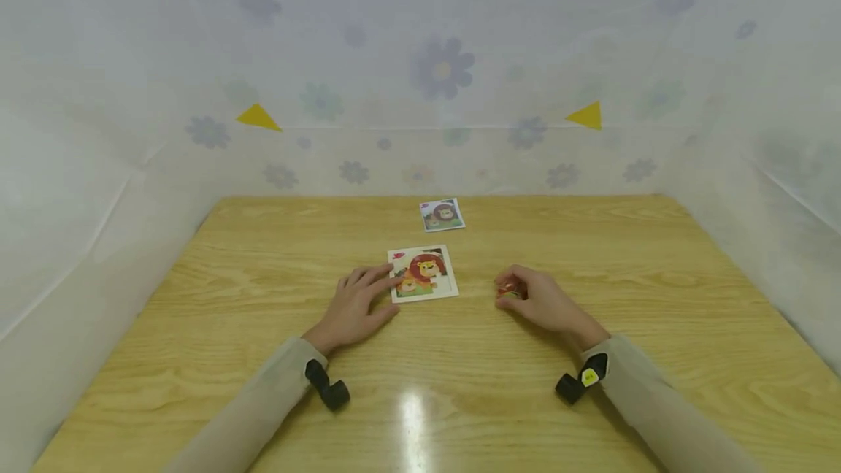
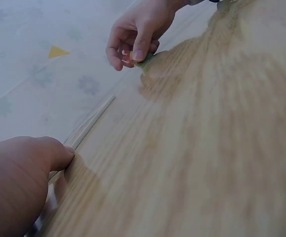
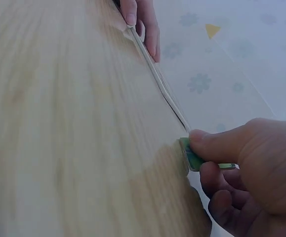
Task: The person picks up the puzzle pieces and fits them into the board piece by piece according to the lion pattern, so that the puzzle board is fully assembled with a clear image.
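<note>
A square jigsaw board (image 1: 428, 273) with a white frame lies on the table, picturing a lion and a cub. Bare backing shows at its lower right part. My left hand (image 1: 357, 307) rests at the board's left side, fingers stretched over the frame and thumb by the near corner. In the left wrist view, the thumb (image 2: 59, 154) touches the board's edge. To the right of the board, my right hand (image 1: 540, 299) pinches a small puzzle piece (image 3: 191, 157) between thumb and fingers. Green and red show on the piece; the fingers hide part of it.
A small picture card (image 1: 442, 215) with the same lion scene lies behind the board. The wooden table (image 1: 263, 239) meets a white flowered cloth (image 1: 394, 57) at the back and sides. Two yellow triangles (image 1: 587, 116) are on the cloth.
</note>
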A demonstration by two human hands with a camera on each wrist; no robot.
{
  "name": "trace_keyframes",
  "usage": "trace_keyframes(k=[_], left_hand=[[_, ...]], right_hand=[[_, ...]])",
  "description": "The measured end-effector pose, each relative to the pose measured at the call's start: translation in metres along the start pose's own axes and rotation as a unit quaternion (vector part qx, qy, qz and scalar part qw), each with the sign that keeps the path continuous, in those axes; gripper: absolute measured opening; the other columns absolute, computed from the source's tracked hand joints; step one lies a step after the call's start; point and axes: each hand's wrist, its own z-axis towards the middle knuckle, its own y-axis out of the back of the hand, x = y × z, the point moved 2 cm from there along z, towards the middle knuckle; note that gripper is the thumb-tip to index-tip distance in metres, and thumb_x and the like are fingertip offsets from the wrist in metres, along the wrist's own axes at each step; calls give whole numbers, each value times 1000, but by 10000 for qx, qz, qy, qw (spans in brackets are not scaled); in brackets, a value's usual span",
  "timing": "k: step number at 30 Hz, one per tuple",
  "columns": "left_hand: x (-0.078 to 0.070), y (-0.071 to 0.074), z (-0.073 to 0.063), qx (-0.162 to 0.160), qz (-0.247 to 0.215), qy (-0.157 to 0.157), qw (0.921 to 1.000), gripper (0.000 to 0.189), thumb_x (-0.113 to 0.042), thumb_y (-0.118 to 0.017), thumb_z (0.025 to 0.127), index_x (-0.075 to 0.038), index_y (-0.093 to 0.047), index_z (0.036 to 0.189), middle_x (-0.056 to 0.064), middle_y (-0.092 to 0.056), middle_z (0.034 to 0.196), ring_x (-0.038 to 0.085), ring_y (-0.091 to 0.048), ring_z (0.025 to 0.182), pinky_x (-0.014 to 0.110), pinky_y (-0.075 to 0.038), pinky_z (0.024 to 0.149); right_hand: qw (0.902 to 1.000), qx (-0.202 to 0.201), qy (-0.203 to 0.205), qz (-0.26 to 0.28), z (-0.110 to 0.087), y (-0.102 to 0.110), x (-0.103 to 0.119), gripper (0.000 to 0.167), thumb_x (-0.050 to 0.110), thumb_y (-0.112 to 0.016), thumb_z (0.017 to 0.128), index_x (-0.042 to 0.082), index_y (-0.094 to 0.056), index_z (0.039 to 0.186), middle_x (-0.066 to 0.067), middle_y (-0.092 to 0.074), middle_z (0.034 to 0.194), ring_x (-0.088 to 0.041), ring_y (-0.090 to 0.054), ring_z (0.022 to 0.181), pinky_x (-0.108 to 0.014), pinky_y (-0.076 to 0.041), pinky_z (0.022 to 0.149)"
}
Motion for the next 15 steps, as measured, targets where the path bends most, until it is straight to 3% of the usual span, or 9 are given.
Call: trace_keyframes(k=[9, 15], left_hand=[[-1, 1, 0, -37, -31, -32, 10000, 51, -38, -61, 93, -18, -54, 139, 7, -41, 151, 31, -39, 131, 54, -31, 99], [0, 5, -4, -97, 16, -21, 9999, 50, -38, -62, 92, -18, -55, 137, 8, -43, 149, 31, -40, 130, 55, -30, 100]], right_hand=[[9989, -406, 214, 8, 21, -13, 7, 20, 9, -70, 87, 4, -64, 105, -5, -68, 90, -7, -55, 70, -23, -45, 62], [9987, -303, 357, 203, 36, -26, 8, 26, 4, -61, 93, 2, -65, 118, -6, -72, 94, -8, -58, 72, -23, -48, 63]])
